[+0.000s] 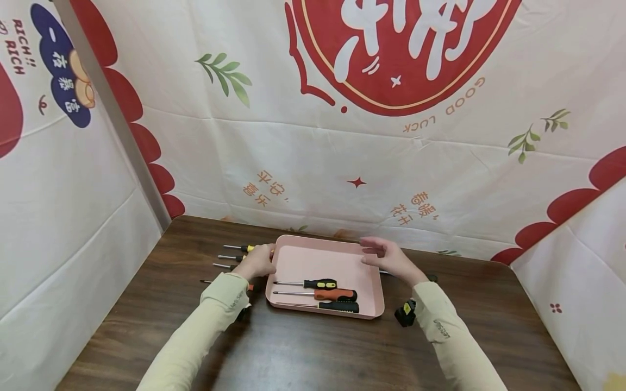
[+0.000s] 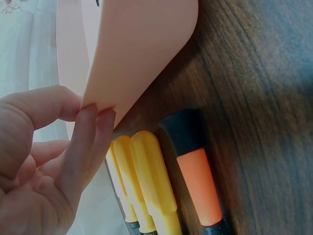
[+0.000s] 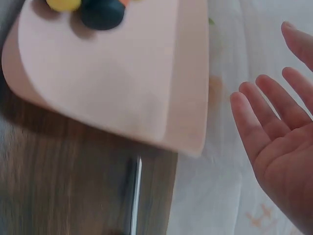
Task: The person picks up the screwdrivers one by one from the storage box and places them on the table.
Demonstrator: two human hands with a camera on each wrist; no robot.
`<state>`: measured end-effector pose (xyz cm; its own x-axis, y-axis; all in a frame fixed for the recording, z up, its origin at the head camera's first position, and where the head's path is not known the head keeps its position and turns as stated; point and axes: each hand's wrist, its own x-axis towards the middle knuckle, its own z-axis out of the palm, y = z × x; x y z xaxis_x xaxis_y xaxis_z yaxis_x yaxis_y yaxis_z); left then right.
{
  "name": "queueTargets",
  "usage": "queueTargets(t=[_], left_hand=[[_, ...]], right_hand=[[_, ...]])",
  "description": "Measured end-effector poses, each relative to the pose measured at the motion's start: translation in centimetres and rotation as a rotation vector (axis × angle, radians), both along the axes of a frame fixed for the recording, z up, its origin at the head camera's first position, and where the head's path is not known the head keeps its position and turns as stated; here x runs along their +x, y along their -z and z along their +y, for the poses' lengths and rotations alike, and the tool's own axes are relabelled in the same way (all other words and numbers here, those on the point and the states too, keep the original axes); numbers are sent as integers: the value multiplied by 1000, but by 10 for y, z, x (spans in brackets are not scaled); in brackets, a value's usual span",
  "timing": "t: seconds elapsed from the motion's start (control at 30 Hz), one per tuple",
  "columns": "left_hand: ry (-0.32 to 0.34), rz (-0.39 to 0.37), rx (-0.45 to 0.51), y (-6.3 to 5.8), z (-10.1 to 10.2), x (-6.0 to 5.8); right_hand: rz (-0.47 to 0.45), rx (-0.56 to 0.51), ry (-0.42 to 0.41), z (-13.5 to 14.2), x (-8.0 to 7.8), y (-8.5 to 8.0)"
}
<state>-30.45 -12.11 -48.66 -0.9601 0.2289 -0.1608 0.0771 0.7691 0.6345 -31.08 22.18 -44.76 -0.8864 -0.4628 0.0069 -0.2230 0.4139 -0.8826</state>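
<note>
A shallow pink tray holds three screwdrivers near its front wall: a black and yellow screwdriver, an orange and black screwdriver and a mostly black screwdriver. My left hand pinches the tray's left wall between thumb and fingers, as the left wrist view shows. Just beyond the tray's right end, my right hand hovers with its fingers extended and apart, holding nothing. Beside the left hand lie several yellow-handled screwdrivers and an orange-handled screwdriver, partly hidden in the head view.
On the wooden table, a black and yellow tape measure sits right of the tray, near my right sleeve. A thin metal shaft lies by the tray's right end. White printed cloth hangs behind the table and at both sides.
</note>
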Motion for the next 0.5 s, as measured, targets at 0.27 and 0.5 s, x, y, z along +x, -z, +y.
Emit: queueTargets(t=[0.27,0.5], left_hand=[[9,5,7,0,0,0],[12,-2,2,2,-1,-2]], right_hand=[[37,102,-133,-34,2,8],[19,89,-200,-55,5,18]])
